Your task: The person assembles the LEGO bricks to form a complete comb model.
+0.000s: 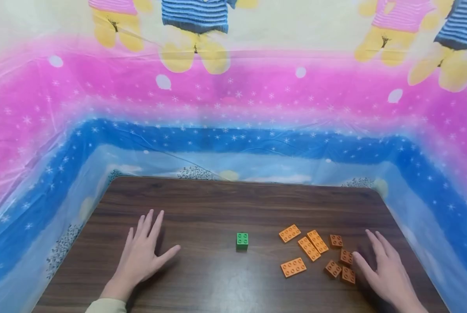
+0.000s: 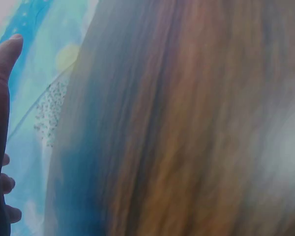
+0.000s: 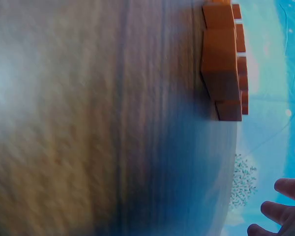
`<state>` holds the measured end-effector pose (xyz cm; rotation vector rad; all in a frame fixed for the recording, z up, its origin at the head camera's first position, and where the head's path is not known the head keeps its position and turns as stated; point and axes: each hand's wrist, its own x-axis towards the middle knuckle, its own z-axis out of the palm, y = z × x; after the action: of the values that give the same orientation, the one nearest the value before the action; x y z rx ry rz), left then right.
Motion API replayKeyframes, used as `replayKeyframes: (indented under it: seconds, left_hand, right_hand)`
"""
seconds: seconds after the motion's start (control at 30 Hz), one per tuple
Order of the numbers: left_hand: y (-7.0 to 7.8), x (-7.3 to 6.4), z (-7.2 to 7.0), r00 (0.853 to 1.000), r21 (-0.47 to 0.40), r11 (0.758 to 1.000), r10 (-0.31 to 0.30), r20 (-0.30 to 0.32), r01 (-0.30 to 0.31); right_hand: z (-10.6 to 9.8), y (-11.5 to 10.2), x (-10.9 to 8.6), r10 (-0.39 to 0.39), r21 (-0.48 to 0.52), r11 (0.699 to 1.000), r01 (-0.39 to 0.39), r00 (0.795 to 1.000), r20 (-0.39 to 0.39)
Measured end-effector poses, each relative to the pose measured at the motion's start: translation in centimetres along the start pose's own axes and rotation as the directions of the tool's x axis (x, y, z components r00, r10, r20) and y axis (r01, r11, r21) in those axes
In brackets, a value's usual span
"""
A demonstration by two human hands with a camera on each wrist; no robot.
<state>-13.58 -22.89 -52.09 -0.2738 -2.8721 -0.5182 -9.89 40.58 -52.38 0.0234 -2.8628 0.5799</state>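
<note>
Green square plastic brick untouched, left hand spread left of it, right hand spread right, beside brown square plastic bricks; pinching opposite sides should hold best

The head view is bright and fairly sharp; pale glare lies on the near middle of the dark brown wood-grain worktop, soft shadows beside the bare left hand and bare right hand. Both wrist views look dimmer, the grain blurred, with whitish glare and bluish sheen.
</note>
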Motion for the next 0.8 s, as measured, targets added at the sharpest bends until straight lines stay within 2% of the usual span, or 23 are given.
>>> replayKeyframes:
  seconds: [0.23,0.5,0.63,0.8]
  left_hand:
    - [1.0,-0.2,1.2,1.000,-0.040,0.999,0.027,-0.003,-0.027]
    - [2.1,-0.2,2.5,0.990,-0.102,0.988,0.111,-0.081,-0.119]
    - [3.1,-0.1,2.8,0.992,-0.147,0.982,0.112,-0.065,-0.120]
    - [4.6,0.3,3.2,0.994,-0.198,0.974,0.102,-0.043,-0.109]
  right_hand:
    - [0.6,-1.0,-0.8,0.013,-0.009,1.000,-0.012,0.999,0.045]
    - [1.0,-1.7,-1.7,0.020,-0.008,1.000,-0.019,0.996,0.085]
    - [1.1,-2.0,-2.1,0.050,-0.028,0.999,-0.047,0.990,0.134]
    - [1.5,-2.5,-2.5,0.053,-0.032,0.998,-0.049,0.989,0.136]
